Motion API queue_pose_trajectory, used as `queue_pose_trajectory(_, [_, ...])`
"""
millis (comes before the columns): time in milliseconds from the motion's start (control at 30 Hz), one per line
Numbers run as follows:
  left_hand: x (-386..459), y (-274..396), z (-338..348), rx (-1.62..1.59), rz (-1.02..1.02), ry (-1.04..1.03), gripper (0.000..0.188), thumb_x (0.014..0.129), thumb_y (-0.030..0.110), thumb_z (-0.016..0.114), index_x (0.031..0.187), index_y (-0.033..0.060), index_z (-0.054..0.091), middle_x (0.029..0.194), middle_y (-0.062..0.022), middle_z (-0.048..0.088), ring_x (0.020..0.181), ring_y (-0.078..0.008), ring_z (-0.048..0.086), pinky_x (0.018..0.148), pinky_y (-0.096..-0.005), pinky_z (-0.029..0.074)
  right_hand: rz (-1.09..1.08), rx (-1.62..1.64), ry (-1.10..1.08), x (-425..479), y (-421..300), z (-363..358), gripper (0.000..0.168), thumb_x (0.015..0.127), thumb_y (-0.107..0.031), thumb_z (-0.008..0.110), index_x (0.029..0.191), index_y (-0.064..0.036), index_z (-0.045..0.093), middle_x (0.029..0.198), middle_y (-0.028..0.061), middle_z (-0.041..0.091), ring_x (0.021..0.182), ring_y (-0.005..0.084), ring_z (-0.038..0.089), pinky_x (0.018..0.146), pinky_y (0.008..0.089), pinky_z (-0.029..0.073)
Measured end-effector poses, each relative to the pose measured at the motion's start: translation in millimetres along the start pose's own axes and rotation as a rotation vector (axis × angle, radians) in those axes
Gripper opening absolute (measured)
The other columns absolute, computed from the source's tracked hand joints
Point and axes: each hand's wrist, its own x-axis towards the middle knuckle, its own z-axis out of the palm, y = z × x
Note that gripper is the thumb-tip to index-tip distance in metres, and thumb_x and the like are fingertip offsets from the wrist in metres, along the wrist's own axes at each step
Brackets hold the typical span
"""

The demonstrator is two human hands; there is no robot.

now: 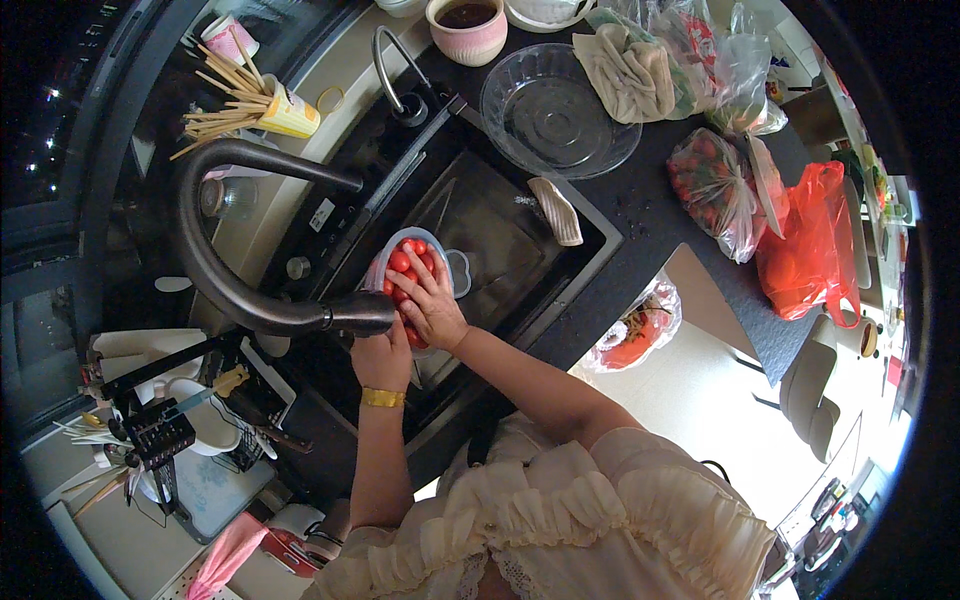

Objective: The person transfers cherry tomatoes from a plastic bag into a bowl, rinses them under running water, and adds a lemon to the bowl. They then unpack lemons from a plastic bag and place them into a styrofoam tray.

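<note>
A translucent plastic container (448,259) with a pale blue rim, filled with small red tomatoes (400,261), is held over the black sink (495,225). My left hand (381,358), with a yellow band at the wrist, grips its near left side; the faucet head hides part of that hand. Across the top of the tomatoes lies my right hand (435,315), palm down and fingers spread, touching them. The dark pull-down faucet (247,300) arches over from the left, its head close above my left hand. No water stream can be made out.
A ribbed beige cloth (556,211) drapes over the sink's right edge. Behind stand a clear bowl (559,112) and a pink pot (466,34). Right are a bag of red fruit (709,180) and a red bag (806,247). A dish rack (172,405) stands left.
</note>
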Motion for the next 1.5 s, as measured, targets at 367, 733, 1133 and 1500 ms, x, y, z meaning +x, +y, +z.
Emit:
queue_pose_trajectory(367, [1, -3, 3, 0.042, 0.006, -0.013, 0.045, 0.095, 0.028, 0.057, 0.131, 0.0024, 0.054, 0.122, -0.026, 0.062, 0.106, -0.0441, 0.062, 0.087, -0.0502, 0.052, 0.003, 0.024, 0.03, -1, 0, 2, 0.053, 0.091, -0.021, 0.057, 0.143, -0.026, 0.048, 0.162, 0.0134, 0.019, 0.144, 0.053, 0.013, 0.116, 0.0641, 0.015])
queue_pose_trajectory(733, [1, 4, -3, 0.094, 0.006, -0.041, 0.047, 0.095, 0.029, 0.056, 0.134, 0.002, 0.051, 0.125, -0.0266, 0.06, 0.107, -0.0433, 0.062, 0.087, -0.0492, 0.053, -0.003, 0.083, 0.048, -1, 0, 1, 0.052, 0.092, -0.02, 0.054, 0.143, -0.024, 0.048, 0.162, 0.0145, 0.019, 0.144, 0.0528, 0.011, 0.116, 0.0644, 0.014])
queue_pose_trajectory(1133, [0, 11, -3, 0.103, 0.032, 0.012, 0.052, 0.095, 0.028, 0.057, 0.137, 0.0005, 0.048, 0.127, -0.0265, 0.059, 0.107, -0.0433, 0.062, 0.086, -0.0494, 0.053, -0.004, 0.105, 0.071, -3, 1, 1, 0.046, 0.097, -0.027, 0.05, 0.143, -0.023, 0.049, 0.162, 0.015, 0.019, 0.144, 0.0517, 0.012, 0.115, 0.0637, 0.014])
queue_pose_trajectory(1500, [2, 15, -5, 0.112, 0.089, 0.06, 0.05, 0.094, 0.029, 0.056, 0.136, 0.0011, 0.05, 0.122, -0.0265, 0.062, 0.103, -0.0434, 0.063, 0.083, -0.0502, 0.053, -0.009, 0.102, 0.09, -4, 4, 4, 0.046, 0.096, -0.028, 0.051, 0.142, -0.021, 0.05, 0.162, 0.0155, 0.021, 0.144, 0.0517, 0.013, 0.115, 0.0631, 0.015])
